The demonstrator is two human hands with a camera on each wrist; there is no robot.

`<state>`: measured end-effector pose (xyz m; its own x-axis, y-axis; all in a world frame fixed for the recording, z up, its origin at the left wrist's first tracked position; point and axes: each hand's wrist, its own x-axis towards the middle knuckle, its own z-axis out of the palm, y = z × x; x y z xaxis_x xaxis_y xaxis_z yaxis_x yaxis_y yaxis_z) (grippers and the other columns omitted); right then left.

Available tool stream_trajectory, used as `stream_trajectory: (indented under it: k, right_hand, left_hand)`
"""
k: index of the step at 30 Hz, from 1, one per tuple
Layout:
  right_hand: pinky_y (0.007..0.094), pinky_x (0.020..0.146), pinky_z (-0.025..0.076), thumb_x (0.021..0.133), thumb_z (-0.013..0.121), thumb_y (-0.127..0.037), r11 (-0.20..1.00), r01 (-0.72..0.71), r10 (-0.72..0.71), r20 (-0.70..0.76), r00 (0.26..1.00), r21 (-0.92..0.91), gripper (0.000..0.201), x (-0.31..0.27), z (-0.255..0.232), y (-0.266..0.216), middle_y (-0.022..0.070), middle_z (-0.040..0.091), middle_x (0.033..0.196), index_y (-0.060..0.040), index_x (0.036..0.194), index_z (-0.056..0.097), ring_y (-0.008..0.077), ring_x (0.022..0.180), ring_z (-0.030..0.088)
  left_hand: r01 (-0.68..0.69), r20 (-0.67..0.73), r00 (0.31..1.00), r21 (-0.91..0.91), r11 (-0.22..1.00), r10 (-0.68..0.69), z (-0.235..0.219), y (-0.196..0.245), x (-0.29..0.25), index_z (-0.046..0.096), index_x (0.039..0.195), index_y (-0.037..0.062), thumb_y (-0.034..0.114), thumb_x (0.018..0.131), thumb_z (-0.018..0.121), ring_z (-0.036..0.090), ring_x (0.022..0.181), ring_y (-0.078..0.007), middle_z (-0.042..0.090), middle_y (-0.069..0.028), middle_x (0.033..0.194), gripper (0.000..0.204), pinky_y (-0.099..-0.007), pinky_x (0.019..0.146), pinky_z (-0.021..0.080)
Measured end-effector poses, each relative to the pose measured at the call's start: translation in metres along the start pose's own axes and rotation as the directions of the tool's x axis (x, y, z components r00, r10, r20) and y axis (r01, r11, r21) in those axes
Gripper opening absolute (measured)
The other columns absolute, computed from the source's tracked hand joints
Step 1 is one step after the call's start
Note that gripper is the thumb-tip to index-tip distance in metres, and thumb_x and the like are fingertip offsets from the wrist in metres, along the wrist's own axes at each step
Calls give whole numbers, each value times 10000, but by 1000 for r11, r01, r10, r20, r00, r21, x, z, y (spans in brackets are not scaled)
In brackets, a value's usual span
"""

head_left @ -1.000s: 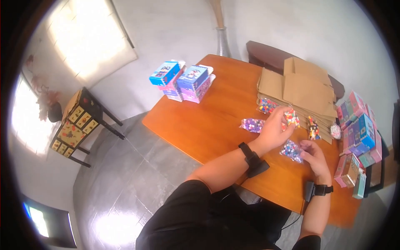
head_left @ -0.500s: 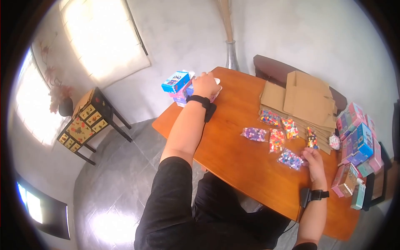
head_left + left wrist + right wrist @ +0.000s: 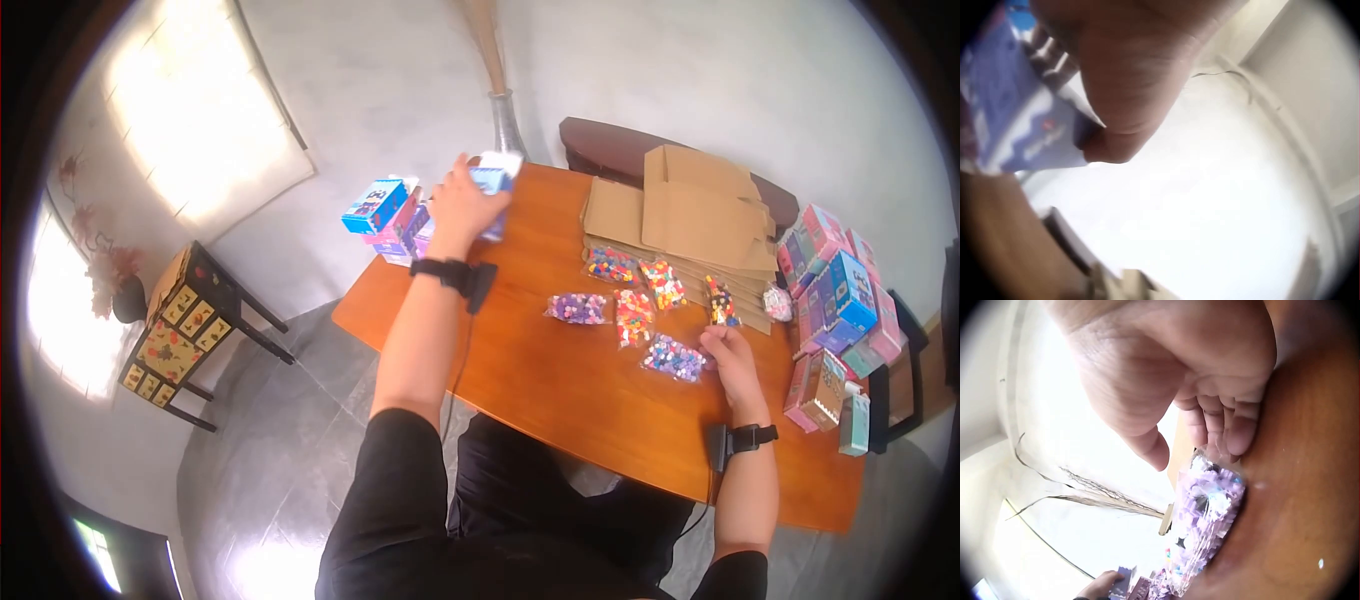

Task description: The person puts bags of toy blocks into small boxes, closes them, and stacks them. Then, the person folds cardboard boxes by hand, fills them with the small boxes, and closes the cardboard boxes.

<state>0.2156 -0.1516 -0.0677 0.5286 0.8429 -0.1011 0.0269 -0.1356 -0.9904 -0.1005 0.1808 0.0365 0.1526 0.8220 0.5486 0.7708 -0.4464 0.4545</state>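
My left hand (image 3: 462,205) grips a light blue and purple small box (image 3: 490,183) at the far left of the table, an end flap standing up. In the left wrist view the thumb presses the edge of this box (image 3: 1041,134), with the fingers across the other side. My right hand (image 3: 733,362) rests on the table beside a clear bag of purple, white and blue pieces (image 3: 672,357). In the right wrist view its fingertips touch the end of that bag (image 3: 1207,506), and the thumb stands apart from the fingers.
More bags lie nearby: purple (image 3: 576,308), red-orange (image 3: 633,317) and several others. Flat brown paper bags (image 3: 700,200) are stacked behind them. A blue box (image 3: 375,206) tops a small stack beside my left hand. Colourful boxes (image 3: 850,290) are piled at the right edge.
My left hand has left the bags, where a red-orange bag now lies, moved left to the boxes and drawn one away from the stack. The right hand stays by the purple-blue bag.
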Motion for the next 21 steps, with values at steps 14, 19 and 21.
stream_trajectory:
  k: [14,19,21]
  right_hand:
    - [362,1027,455,854,729,-62,894,304,-355,109,928,329,658,-37,29,-25,79,549,1319,-21,1419,393,181,1216,542]
    - [342,997,486,857,714,5,936,196,-278,273,921,293,597,-46,33,-32,65,586,1283,-30,1384,436,149,1167,581]
    - [340,990,490,867,695,37,936,212,-293,283,913,282,579,-46,35,-30,50,582,1287,-36,1384,445,130,1170,571]
  left_hand:
    - [-425,33,702,-783,455,712,45,158,-187,466,1325,65,333,565,955,520,1221,-359,496,-194,1331,942,-429,955,479]
    - [-149,93,668,-955,255,739,51,140,-168,493,1163,95,81,726,869,560,1200,-280,531,-174,1339,577,-359,934,493]
    - [-126,106,624,-964,233,774,43,141,-165,523,1101,94,8,768,805,593,1129,-268,564,-160,1277,445,-340,910,495]
